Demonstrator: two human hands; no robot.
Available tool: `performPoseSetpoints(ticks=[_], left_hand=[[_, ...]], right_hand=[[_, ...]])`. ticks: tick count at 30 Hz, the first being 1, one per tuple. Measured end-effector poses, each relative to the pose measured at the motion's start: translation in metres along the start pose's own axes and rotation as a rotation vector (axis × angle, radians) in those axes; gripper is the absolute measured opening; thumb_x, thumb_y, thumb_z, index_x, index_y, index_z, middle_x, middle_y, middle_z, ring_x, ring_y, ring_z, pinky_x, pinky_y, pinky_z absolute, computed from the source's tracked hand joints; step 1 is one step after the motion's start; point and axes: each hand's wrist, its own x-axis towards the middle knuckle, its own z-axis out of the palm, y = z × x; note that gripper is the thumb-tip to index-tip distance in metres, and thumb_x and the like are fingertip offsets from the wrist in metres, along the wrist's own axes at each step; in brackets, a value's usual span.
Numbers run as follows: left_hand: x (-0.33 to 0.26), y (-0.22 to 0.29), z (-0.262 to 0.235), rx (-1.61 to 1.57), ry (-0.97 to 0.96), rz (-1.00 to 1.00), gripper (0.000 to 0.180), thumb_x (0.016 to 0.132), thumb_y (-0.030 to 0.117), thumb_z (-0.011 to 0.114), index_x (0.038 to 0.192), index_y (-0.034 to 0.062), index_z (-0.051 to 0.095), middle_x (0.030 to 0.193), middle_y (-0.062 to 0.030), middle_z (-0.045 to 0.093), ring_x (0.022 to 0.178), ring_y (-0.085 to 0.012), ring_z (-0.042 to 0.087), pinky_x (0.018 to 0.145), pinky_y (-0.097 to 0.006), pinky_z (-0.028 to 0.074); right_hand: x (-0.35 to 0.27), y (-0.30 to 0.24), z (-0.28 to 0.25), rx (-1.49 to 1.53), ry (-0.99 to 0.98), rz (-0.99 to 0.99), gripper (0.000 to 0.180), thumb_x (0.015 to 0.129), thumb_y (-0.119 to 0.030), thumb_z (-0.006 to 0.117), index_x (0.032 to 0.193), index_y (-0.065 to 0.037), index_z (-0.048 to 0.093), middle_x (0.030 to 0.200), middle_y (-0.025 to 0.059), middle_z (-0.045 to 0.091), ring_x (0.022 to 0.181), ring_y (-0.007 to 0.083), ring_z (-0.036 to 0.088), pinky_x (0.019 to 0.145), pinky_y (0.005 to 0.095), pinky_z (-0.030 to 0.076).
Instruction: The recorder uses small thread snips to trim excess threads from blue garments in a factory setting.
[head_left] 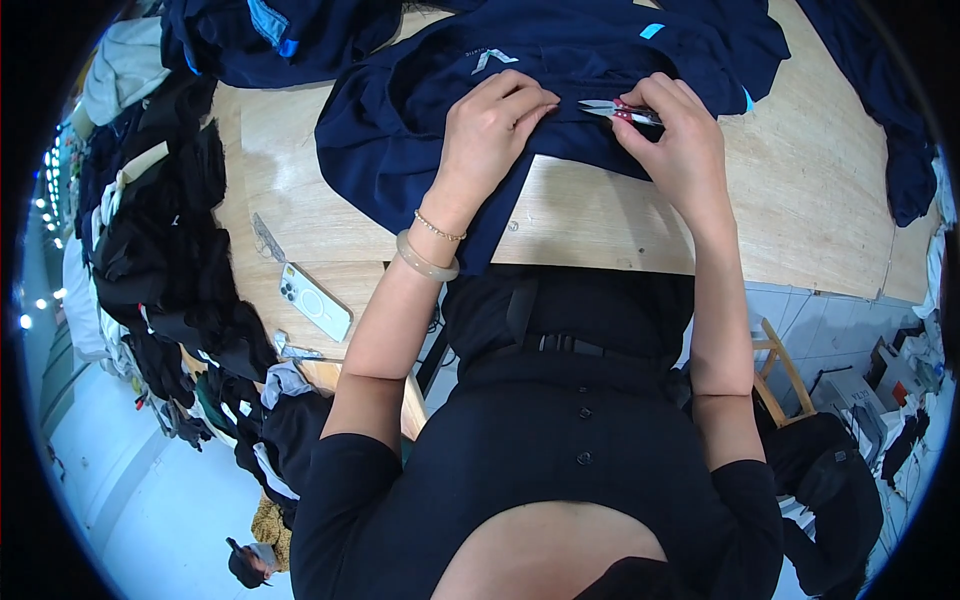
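A navy blue garment [440, 95] lies spread on the wooden table in front of me, with a pale label at its inner edge and small light-blue stickers on the cloth. My left hand [490, 130] rests on it, thumb and forefinger pinching the fabric's edge. In my right hand [680, 140] is a pair of thread snips [603, 107] with red on the handle. Their silvery blades point left toward the pinched spot, apart from my left fingers. Whether a thread lies between the blades is too small to tell.
On the wooden table [800, 200], a white phone [316, 302] lies left of my forearm. Dark clothes [170, 250] are heaped along the left edge. More navy garments [270, 40] lie at the far left and far right. Lower left, another person [262, 560] is in view.
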Motion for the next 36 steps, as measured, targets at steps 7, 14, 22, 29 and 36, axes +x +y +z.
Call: performPoseSetpoints(ticks=[7,14,22,29,36], left_hand=[[0.007,0.005,-0.006,-0.067,0.016,-0.076,0.007,0.082,0.007,0.066,0.088,0.0051,0.069,0.081,-0.0078,0.068,0.071,-0.0253,0.066,0.064,-0.030,0.053],[0.010,0.006,-0.010,-0.040,-0.035,-0.101,0.010,0.085,0.007,0.064,0.094,0.0035,0.069,0.087,-0.0095,0.069,0.070,-0.0228,0.067,0.064,-0.027,0.052],[0.011,0.006,-0.011,-0.045,-0.055,-0.116,0.011,0.085,0.006,0.064,0.095,0.0039,0.069,0.084,-0.0087,0.069,0.069,-0.0218,0.066,0.063,-0.027,0.052],[0.011,0.005,-0.010,-0.032,-0.031,-0.091,0.011,0.085,0.006,0.064,0.094,0.0028,0.068,0.082,-0.0082,0.069,0.067,-0.0220,0.066,0.063,-0.027,0.052],[-0.001,0.010,-0.014,-0.152,-0.030,-0.162,0.009,0.079,0.007,0.069,0.085,0.0031,0.063,0.088,-0.0063,0.061,0.076,-0.0230,0.062,0.066,-0.030,0.051]], right_hand=[[0.002,-0.002,0.005,-0.009,0.053,-0.108,0.013,0.076,-0.011,0.071,0.081,-0.005,0.060,0.077,0.0031,0.058,0.073,0.0195,0.054,0.063,0.0296,0.046],[0.007,-0.007,0.010,-0.076,0.063,-0.186,0.013,0.076,-0.011,0.071,0.082,-0.006,0.061,0.076,0.0020,0.056,0.072,0.0185,0.053,0.061,0.0283,0.047],[0.010,-0.012,0.012,-0.104,0.066,-0.223,0.014,0.074,-0.009,0.072,0.085,-0.006,0.063,0.078,0.0016,0.058,0.073,0.0182,0.053,0.061,0.0279,0.048],[0.012,-0.013,0.012,-0.126,0.072,-0.245,0.013,0.073,-0.008,0.071,0.084,-0.006,0.063,0.079,0.0020,0.059,0.073,0.0189,0.054,0.062,0.0276,0.048],[0.008,0.007,0.008,0.070,0.058,-0.014,0.016,0.076,-0.015,0.069,0.083,-0.005,0.059,0.081,0.0040,0.059,0.081,0.0224,0.058,0.069,0.0321,0.047]])
